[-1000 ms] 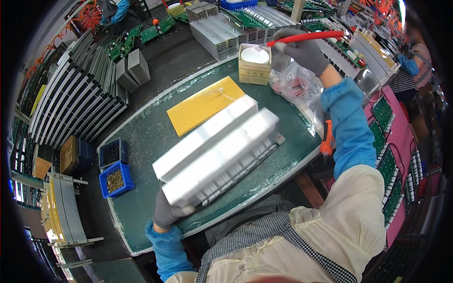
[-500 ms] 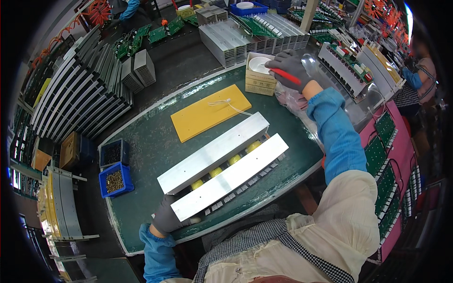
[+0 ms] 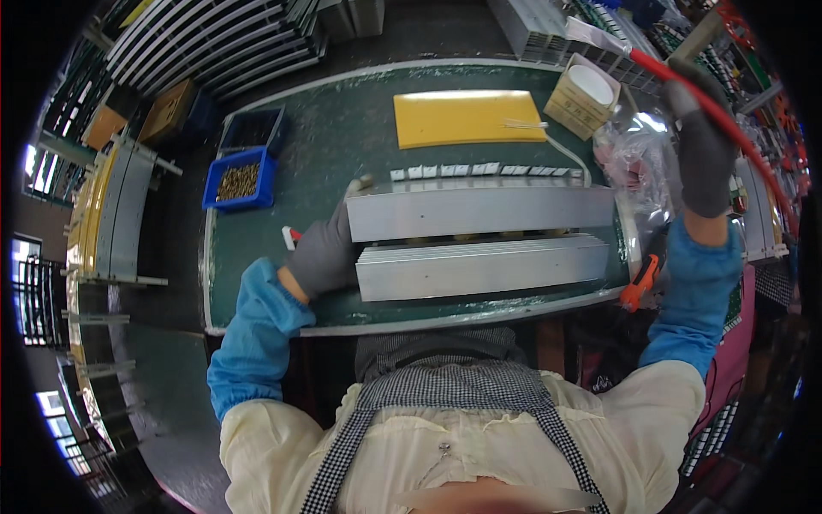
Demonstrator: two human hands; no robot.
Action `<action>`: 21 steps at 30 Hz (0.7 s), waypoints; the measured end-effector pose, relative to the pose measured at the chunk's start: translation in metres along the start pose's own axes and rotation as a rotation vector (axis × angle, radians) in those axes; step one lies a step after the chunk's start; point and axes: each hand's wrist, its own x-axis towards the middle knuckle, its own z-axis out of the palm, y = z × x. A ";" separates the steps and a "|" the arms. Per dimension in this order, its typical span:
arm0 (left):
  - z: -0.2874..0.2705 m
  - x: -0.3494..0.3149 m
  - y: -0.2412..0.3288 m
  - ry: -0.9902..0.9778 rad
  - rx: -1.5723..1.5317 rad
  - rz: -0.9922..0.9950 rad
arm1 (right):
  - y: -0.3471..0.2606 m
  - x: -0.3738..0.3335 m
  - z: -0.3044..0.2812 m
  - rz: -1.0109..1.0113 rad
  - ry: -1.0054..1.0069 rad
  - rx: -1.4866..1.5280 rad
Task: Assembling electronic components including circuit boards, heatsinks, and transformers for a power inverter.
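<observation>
My left hand, in a dark grey glove, is closed round the left end of a pair of long aluminium heat sinks. They lie side by side on the green table, with a row of small white-faced parts along the far edge. My right hand, also gloved, is raised at the far right and closed on a brush with a long red handle and flat pale head. Below the brush head, a cardboard box holds a white round dish.
A yellow plate with white wires lies behind the heat sinks. Blue bins, one filled with brass-coloured screws, stand at left. An orange cutter lies at the right edge beside clear plastic bags. Metal profiles are stacked behind.
The heat sinks have been turned, so the white-faced parts now face away from me. My right hand has lifted from the box towards the right, with the brush showing. The view has shifted too.
</observation>
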 end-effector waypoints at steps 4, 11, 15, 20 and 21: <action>0.067 -0.015 -0.082 0.029 0.179 0.009 | -0.043 0.002 0.051 -0.011 -0.252 0.150; 0.059 -0.027 -0.029 0.300 0.103 0.153 | -0.066 -0.024 0.139 0.307 -0.571 0.177; 0.062 -0.029 -0.024 0.305 0.106 0.148 | -0.060 -0.038 0.160 0.345 -0.599 0.132; 0.069 -0.007 -0.018 0.318 0.114 0.144 | -0.069 -0.039 0.168 0.369 -0.650 0.108; 0.070 -0.006 -0.018 0.318 0.114 0.146 | -0.073 -0.040 0.167 0.408 -0.661 0.108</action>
